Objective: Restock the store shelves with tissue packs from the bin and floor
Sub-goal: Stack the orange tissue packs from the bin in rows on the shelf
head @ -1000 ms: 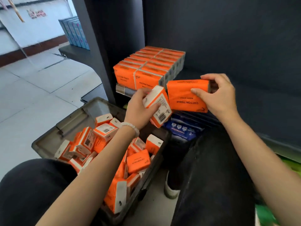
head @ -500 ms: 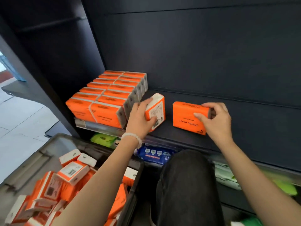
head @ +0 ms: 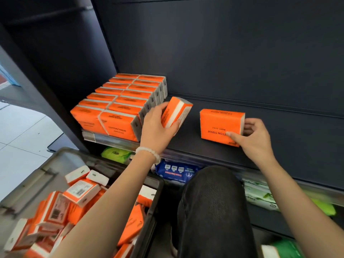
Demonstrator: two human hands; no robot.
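Two rows of orange tissue packs (head: 119,107) stand on the left end of the dark shelf (head: 279,138). My left hand (head: 158,125) grips a tilted orange tissue pack (head: 176,112) right beside those rows, over the shelf. My right hand (head: 255,138) holds another orange pack (head: 221,125) by its right end and lower corner; it stands on the shelf, its lettering upside down. At lower left, the grey bin (head: 61,161) holds several loose orange packs (head: 80,192).
Below the shelf's metal front rail (head: 115,141) lie green (head: 116,154), blue (head: 175,172) and white-green wipe packs (head: 260,196). My knee in dark trousers (head: 210,202) is between the bin and the lower shelf. Tiled floor (head: 28,135) is at left.
Both hands carried their packs up from bin height onto the shelf. The left pack has turned and moved close to the stocked rows; the right pack now stands on the shelf.
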